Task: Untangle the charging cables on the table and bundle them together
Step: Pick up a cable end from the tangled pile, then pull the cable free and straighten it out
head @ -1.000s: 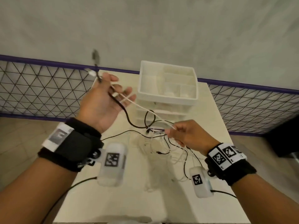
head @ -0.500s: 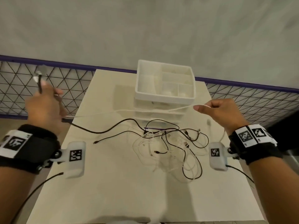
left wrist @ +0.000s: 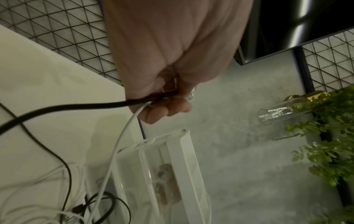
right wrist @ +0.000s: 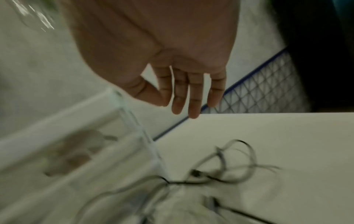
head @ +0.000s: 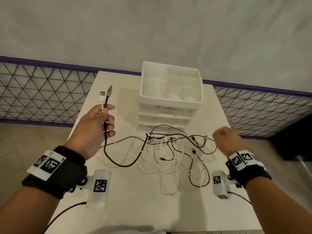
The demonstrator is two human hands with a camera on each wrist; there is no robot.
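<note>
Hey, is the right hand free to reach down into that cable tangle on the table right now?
Probably yes. The right hand is empty, fingers relaxed, hovering just above the right edge of the cable tangle. Nothing lies between them; the drawer organizer stands behind the pile, and the left hand holds two cable ends off to the side.

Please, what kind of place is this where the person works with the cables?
Probably an indoor recording or demonstration corner, not a home desk. A small white table stands against a plain grey wall, fenced by a wire mesh panel. A drawer organiser and tangled cables sit on it.
</note>
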